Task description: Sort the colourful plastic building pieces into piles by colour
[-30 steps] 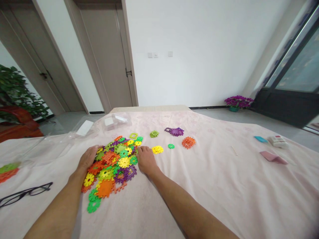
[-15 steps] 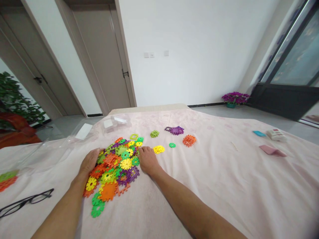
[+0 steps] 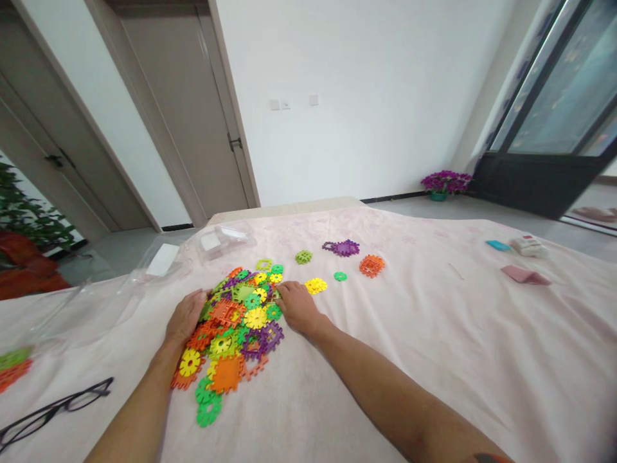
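A heap of colourful plastic building pieces (image 3: 229, 313), toothed squares and notched discs, lies on the cloth. Along its left edge rests my left hand (image 3: 187, 315), fingers stretched out against the pieces and partly hidden. My right hand (image 3: 297, 306) touches the opposite edge, its fingers slightly bent and laid on the outer pieces. Neither hand grips a piece. Just beyond my right hand are yellow discs (image 3: 316, 285) and a single green disc (image 3: 340, 276). Farther off lie small piles of light green pieces (image 3: 303, 257), purple squares (image 3: 346, 247) and orange squares (image 3: 371, 265).
Black eyeglasses (image 3: 72, 404) lie at the lower left. Clear plastic packaging (image 3: 96, 312) spreads over the left side, near green and orange pieces (image 3: 14, 368). At the right are a pink folded cloth (image 3: 525, 275), a white packet (image 3: 529, 245) and a blue item (image 3: 497, 245).
The camera view has shifted slightly, so the heap appears a little farther right. Both hands stay at the heap's two sides, with hardly any visible change in the pieces.
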`<action>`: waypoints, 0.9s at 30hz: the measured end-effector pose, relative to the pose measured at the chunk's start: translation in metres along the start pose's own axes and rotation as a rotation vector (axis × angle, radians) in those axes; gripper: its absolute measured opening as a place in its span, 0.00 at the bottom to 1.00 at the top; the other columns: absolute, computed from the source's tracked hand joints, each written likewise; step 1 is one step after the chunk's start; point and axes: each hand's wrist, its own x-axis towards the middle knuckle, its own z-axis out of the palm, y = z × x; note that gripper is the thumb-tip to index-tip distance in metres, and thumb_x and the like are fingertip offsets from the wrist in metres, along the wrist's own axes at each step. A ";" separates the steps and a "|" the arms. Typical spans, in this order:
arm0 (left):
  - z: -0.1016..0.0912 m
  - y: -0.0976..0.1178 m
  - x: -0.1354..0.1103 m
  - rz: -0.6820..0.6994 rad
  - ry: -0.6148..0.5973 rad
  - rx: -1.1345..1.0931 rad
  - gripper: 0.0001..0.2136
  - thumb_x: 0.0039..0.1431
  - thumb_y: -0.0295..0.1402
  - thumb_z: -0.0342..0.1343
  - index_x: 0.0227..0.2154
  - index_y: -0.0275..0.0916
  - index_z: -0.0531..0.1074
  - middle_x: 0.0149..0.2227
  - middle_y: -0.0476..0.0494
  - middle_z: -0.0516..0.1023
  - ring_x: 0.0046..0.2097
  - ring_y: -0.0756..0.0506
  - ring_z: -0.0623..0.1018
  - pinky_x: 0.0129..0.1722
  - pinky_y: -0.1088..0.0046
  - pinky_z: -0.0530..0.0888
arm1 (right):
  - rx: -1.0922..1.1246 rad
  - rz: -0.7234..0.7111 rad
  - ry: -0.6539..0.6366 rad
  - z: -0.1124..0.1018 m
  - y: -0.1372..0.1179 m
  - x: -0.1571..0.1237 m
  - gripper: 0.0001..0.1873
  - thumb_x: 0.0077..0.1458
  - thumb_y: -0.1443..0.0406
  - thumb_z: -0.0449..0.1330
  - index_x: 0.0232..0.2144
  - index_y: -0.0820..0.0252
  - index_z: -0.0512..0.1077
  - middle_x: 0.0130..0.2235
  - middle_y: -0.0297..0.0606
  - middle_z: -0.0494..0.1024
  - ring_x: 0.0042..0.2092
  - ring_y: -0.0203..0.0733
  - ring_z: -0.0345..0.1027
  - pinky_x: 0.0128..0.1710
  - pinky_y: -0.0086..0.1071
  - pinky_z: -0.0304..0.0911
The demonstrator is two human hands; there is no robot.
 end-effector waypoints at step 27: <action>-0.001 0.006 0.001 -0.016 0.012 -0.180 0.27 0.57 0.53 0.54 0.52 0.41 0.77 0.60 0.39 0.73 0.61 0.38 0.71 0.65 0.58 0.63 | 0.018 0.135 -0.001 -0.007 0.000 0.006 0.13 0.63 0.60 0.58 0.46 0.55 0.78 0.42 0.41 0.78 0.46 0.45 0.65 0.46 0.35 0.54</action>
